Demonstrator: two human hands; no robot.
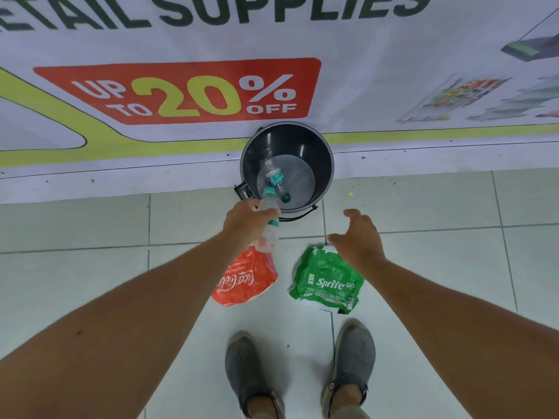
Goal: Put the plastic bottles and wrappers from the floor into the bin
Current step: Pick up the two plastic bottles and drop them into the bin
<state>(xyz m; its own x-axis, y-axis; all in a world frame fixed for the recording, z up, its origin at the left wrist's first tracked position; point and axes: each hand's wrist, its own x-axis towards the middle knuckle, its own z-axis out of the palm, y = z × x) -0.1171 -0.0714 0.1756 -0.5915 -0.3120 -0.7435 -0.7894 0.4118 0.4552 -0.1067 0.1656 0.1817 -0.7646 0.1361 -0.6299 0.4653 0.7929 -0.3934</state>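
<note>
A dark round bin (320, 164) stands on the floor against the banner wall, with one clear plastic bottle (276, 177) lying inside it. My left hand (246, 220) grips a second clear bottle with a teal cap (269, 226), its cap end over the bin's near rim. My right hand (358, 235) hovers with fingers spread and nothing in it, above the top edge of a crumpled green Sprite wrapper (328, 281). A red Coca-Cola wrapper (246, 281) lies on the tiles to the left of the green one, partly under my left wrist.
My two grey shoes (246, 373) (352, 358) stand on the light floor tiles just behind the wrappers. A large printed banner (187, 92) covers the wall behind the bin. A small yellow scrap (350, 194) lies right of the bin.
</note>
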